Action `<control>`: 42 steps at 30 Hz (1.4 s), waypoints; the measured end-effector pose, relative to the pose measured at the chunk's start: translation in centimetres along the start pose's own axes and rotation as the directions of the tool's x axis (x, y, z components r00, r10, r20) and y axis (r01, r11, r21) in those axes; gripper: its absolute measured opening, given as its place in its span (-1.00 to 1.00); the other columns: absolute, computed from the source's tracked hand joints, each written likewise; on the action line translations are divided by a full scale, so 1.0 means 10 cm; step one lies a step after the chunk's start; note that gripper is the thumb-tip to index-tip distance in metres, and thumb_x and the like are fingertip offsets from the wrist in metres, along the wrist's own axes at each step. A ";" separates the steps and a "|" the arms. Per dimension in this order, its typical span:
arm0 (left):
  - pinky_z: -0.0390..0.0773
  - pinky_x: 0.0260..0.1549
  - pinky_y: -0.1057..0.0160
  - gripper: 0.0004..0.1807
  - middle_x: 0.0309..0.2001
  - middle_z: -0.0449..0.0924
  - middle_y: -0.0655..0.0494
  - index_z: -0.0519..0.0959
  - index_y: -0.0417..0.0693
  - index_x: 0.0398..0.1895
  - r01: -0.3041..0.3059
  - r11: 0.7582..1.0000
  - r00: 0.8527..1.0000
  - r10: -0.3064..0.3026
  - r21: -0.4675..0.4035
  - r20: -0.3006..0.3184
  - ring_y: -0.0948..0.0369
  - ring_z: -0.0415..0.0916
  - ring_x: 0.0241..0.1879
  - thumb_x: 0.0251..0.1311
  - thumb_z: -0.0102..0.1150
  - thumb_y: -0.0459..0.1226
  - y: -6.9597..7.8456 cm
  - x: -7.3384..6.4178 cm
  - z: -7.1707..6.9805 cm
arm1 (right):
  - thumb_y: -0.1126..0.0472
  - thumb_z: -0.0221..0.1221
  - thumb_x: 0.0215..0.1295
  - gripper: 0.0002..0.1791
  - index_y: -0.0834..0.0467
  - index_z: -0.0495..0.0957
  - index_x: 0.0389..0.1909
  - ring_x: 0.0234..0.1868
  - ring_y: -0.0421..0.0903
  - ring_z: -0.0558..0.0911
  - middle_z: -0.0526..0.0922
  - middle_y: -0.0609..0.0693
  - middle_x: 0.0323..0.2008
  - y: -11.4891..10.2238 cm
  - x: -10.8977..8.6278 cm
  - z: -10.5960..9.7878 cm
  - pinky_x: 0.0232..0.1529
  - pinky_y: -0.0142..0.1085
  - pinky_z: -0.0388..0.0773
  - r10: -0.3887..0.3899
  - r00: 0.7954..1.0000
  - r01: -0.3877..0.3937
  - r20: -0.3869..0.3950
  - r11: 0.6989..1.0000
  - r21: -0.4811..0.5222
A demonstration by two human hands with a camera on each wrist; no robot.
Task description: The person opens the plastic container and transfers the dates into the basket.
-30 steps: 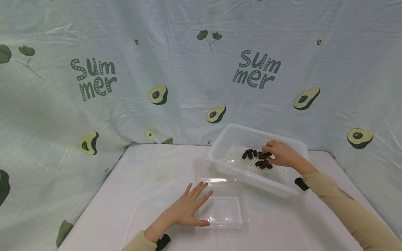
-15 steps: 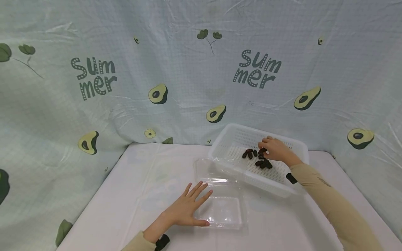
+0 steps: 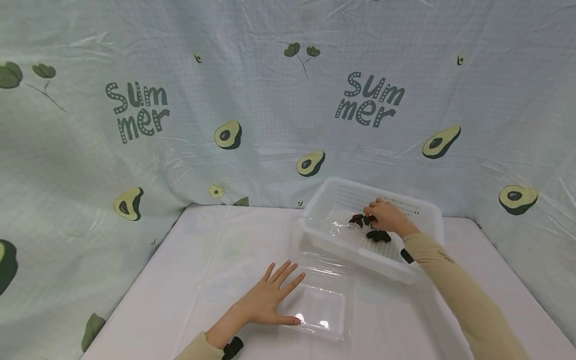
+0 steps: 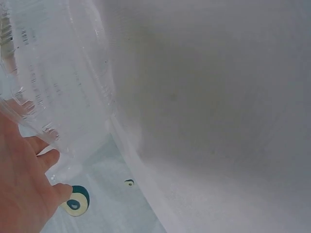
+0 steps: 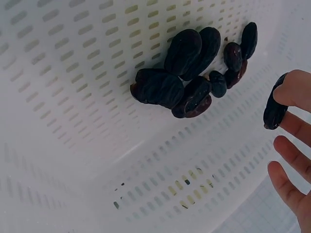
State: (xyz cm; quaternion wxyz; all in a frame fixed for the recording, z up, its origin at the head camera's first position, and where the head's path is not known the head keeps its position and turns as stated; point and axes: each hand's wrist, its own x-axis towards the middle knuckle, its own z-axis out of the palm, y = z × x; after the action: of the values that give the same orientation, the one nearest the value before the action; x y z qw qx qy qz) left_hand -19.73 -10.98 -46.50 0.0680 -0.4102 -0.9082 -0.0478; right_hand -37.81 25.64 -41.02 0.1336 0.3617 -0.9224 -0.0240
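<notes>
My right hand (image 3: 386, 217) is inside the white plastic basket (image 3: 416, 235) and pinches a date (image 5: 275, 104) between thumb and forefinger, the other fingers held loosely apart from it. Several more dark, wrinkled dates (image 5: 182, 51) lie in groups on the slotted basket floor in the right wrist view. My left hand (image 3: 266, 299) has its fingers spread along the left side of a clear plastic clamshell box (image 3: 321, 300). This box stands with its lid up, and the lid overlaps the near left wall of the basket in the head view.
The basket stands at the back right of the table (image 3: 225, 250), which has a pale cloth. A hanging sheet (image 3: 261, 75) printed with avocados closes off the back and sides. Table surface shows left of the box and in front of the basket.
My right hand has moved left across the basket with a date in its fingers. The clear box has shifted and turned slightly, its lid moving toward the basket. My left hand has stayed put.
</notes>
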 end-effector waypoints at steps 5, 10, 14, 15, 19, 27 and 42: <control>-0.02 0.24 -0.17 0.04 0.42 -0.20 0.03 -0.27 0.18 0.40 -0.002 1.000 1.000 0.002 0.011 -0.005 0.03 -0.23 0.40 -0.07 -0.30 0.46 0.01 -0.01 0.00 | 0.45 0.15 -0.09 -0.81 0.14 0.52 -0.42 -0.46 -0.06 0.39 0.54 0.03 -0.46 -0.01 0.00 0.03 -0.55 -0.28 0.30 0.004 1.000 -0.004 -0.002 1.000 -0.006; -0.03 0.25 -0.16 0.07 0.42 -0.21 0.03 -0.28 0.17 0.40 0.001 1.000 1.000 -0.001 0.018 -0.014 0.04 -0.27 0.41 -0.11 -0.29 0.47 0.01 -0.01 0.01 | 0.46 0.13 -0.05 -0.81 0.15 0.53 -0.41 -0.46 -0.06 0.39 0.56 0.06 -0.44 -0.02 0.00 0.00 -0.54 -0.28 0.29 0.000 1.000 0.001 -0.010 1.000 0.014; -0.04 0.25 -0.16 0.07 0.42 -0.20 0.04 -0.27 0.17 0.40 0.007 1.000 1.000 -0.007 0.021 -0.020 0.02 -0.24 0.40 -0.11 -0.27 0.47 0.01 0.00 0.02 | 0.44 0.17 -0.06 -0.81 0.12 0.52 -0.42 -0.45 -0.07 0.38 0.56 0.04 -0.44 -0.02 -0.01 -0.06 -0.51 -0.27 0.31 -0.008 0.999 0.009 -0.043 1.000 0.029; -0.03 0.25 -0.16 0.07 0.42 -0.19 0.03 -0.26 0.17 0.41 0.006 1.000 1.000 -0.005 0.022 -0.024 0.01 -0.22 0.40 -0.11 -0.27 0.47 0.01 0.00 0.02 | 0.43 0.18 -0.06 -0.81 0.10 0.51 -0.42 -0.45 -0.07 0.38 0.55 0.03 -0.44 -0.02 -0.02 -0.07 -0.50 -0.26 0.32 -0.011 0.998 0.012 -0.054 1.000 0.028; -0.03 0.24 -0.17 0.07 0.42 -0.20 0.03 -0.25 0.16 0.41 0.002 1.000 1.000 -0.002 0.016 -0.026 -0.02 -0.17 0.39 -0.10 -0.26 0.47 0.01 0.00 0.02 | 0.39 0.24 -0.08 -0.80 0.08 0.51 -0.41 -0.40 -0.06 0.43 0.55 0.00 -0.42 -0.06 -0.07 -0.18 -0.43 -0.23 0.40 -0.018 0.995 0.022 -0.094 0.999 0.047; -0.03 0.24 -0.18 0.02 0.42 -0.19 0.01 -0.25 0.16 0.41 -0.011 1.000 0.999 0.011 -0.005 -0.031 -0.03 -0.18 0.39 -0.05 -0.36 0.46 0.00 0.00 0.03 | 0.38 0.27 -0.10 -0.77 0.08 0.53 -0.38 -0.34 -0.08 0.47 0.57 -0.03 -0.39 -0.18 -0.19 -0.40 -0.35 -0.21 0.45 -0.069 0.977 0.082 -0.202 0.995 0.058; -0.04 0.23 -0.19 -0.07 0.39 -0.10 -0.08 -0.19 0.13 0.41 -0.018 0.999 0.998 0.015 -0.048 -0.060 -0.06 -0.18 0.38 0.03 -0.60 0.42 0.02 0.00 0.04 | 0.33 0.31 -0.13 -0.73 0.11 0.54 -0.32 -0.29 -0.09 0.46 0.58 -0.04 -0.37 -0.39 -0.48 -0.63 -0.29 -0.21 0.43 -0.236 0.897 0.251 -0.375 0.968 -0.009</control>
State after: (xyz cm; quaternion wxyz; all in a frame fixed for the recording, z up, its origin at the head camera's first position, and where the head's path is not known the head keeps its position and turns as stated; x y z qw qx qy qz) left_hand -19.62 -10.80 -46.87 0.0855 -0.4175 -0.9010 -0.0812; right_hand -30.22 26.35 -36.59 0.2951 0.4747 -0.8279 0.0470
